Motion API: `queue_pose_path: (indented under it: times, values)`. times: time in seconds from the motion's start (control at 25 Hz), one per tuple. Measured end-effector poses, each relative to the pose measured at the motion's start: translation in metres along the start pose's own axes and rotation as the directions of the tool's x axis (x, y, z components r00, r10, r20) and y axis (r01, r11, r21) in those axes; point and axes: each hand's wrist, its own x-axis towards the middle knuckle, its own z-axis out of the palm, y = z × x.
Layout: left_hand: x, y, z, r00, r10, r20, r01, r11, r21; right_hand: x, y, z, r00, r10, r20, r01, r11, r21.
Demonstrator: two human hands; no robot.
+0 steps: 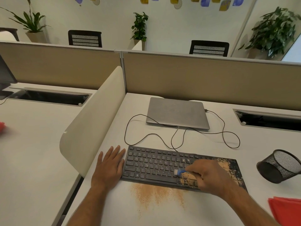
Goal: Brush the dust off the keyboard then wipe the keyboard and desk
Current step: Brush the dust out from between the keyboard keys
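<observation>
Head view looks down on my two hands at the desk (pixel 171 214); my left hand (pixel 109 165) lies flat on the desk surface, fingers straight and a little apart, its edge touching the short left end of the keyboard (pixel 156 165) at about nine o'clock of it, and I judge it sits there to stop the keyboard sliding while I sweep; my right hand (pixel 210 175) is over the keyboard's right half, fingers curled round the handle of a small blue brush (pixel 179 172), whose pale bristles point toward nine o'clock and rest on the lower key rows near the middle; the keyboard itself is black, low and wide, lying near the front edge of the desk at six o'clock of the closed laptop (pixel 177 113), with its thin cable (pixel 231 139) looping between the two; its left half looks clean, while tan dust (pixel 224 165) covers the right end at three o'clock and around my knuckles; more dust (pixel 156 193) lies fanned on the desk just in front of the space bar, so I take the brushing as partly done; a red cloth (pixel 285 209) waits at four o'clock, near the desk corner, handy for the wipe; a mesh pen cup (pixel 280 165) lies tipped at three o'clock, well clear of the keys.
</observation>
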Motion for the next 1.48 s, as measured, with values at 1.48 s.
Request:
queue_pose_path:
  times: [1.48]
  values:
    - [-0.0005, -0.0004, 0.0000, 1.000, 0.001, 0.021, -0.002, 1.000, 0.021, -0.0005, 0.0011, 0.0029, 0.995, 0.095, -0.025, -0.094, 0.995, 0.030]
